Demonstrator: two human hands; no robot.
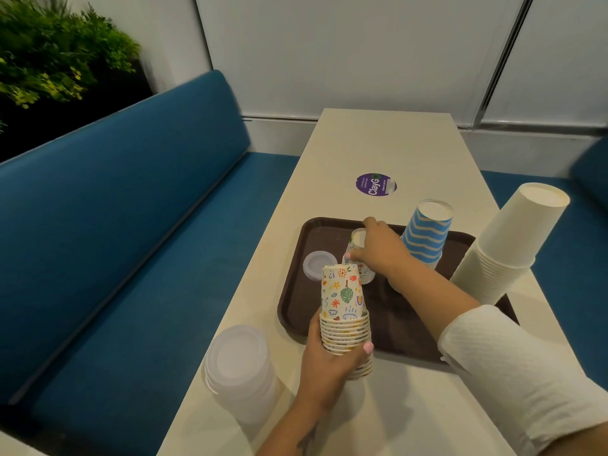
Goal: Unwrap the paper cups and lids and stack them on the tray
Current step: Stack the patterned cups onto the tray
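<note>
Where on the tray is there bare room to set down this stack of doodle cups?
Bare tray shows at its near-left, below the small lid, and at its far-left corner. The middle is crowded: right hand, blue striped cups, white cups at the right edge.

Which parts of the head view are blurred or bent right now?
Head view: right hand on the tray is motion-blurred; lid stack nearest the camera is soft; wide lens bows the table edges; left hand and patterned cups are sharp.

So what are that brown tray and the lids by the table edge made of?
The tray looks like hard plastic with a dull, faintly textured finish and a moulded raised rim. The stack of lids seems thin, milky, see-through plastic with pressed rings, probably smooth.
</note>
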